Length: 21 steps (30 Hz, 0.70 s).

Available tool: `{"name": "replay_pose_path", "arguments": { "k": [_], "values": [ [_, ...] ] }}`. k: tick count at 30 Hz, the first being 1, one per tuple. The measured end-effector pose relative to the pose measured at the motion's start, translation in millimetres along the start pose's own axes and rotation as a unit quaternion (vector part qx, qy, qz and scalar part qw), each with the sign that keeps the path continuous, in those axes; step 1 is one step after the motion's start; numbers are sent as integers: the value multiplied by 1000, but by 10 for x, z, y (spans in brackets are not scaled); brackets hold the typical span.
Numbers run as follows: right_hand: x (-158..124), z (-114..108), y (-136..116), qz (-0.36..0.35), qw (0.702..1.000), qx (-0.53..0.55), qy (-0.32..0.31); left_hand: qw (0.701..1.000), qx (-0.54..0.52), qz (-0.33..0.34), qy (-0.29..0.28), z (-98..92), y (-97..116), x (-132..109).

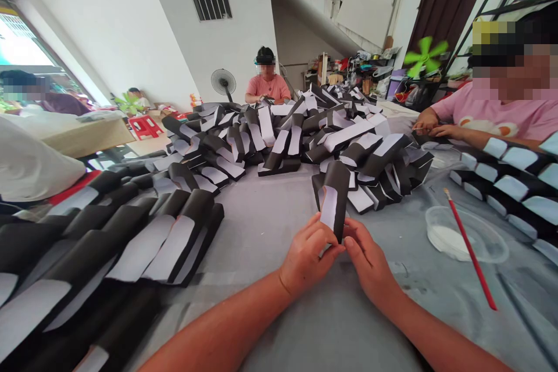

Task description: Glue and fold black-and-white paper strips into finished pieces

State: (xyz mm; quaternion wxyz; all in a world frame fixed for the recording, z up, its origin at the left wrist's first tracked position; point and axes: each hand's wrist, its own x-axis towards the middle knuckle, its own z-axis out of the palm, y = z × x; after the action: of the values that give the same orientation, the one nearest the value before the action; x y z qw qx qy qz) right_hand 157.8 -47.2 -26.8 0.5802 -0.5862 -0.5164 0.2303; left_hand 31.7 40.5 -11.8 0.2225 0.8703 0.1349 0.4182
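A folded black paper box (336, 186) with a white inner face stands tilted between my hands, above the table. My left hand (310, 253) is closed on its lower left part, thumb and fingers pinching near the bottom edge. On the other side, my right hand (366, 258) has its thumb at the lower right corner and its fingers behind, partly hidden by the box. Just past the box lies a large heap of similar black-and-white boxes (279, 142). Rows of the same boxes (172, 244) lie to the left of my left hand.
To the right, a red-handled brush (471, 253) rests across a clear plastic tub (492, 244) holding something white. Stacked boxes (518, 177) stand at the right edge, near a person in pink (510, 104). Another person (268, 87) sits behind the heap. The table (270, 221) is grey.
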Motion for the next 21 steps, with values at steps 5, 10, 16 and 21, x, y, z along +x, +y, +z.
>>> {"name": "replay_pose_path", "arguments": {
  "k": [5,10,16,21],
  "values": [
    [-19,-3,36,9,998,62,-12,1000,-9,12,14,35,0,-31],
    [6,31,48,-3,995,101,-11,999,-25,1,24,79,-57,-62],
    [32,43,58,22,994,109,5,999,19,33,14,87,-80,-74],
    [45,39,89,43,994,94,31,999,48,21,13,92,-63,-62]
  ]
}}
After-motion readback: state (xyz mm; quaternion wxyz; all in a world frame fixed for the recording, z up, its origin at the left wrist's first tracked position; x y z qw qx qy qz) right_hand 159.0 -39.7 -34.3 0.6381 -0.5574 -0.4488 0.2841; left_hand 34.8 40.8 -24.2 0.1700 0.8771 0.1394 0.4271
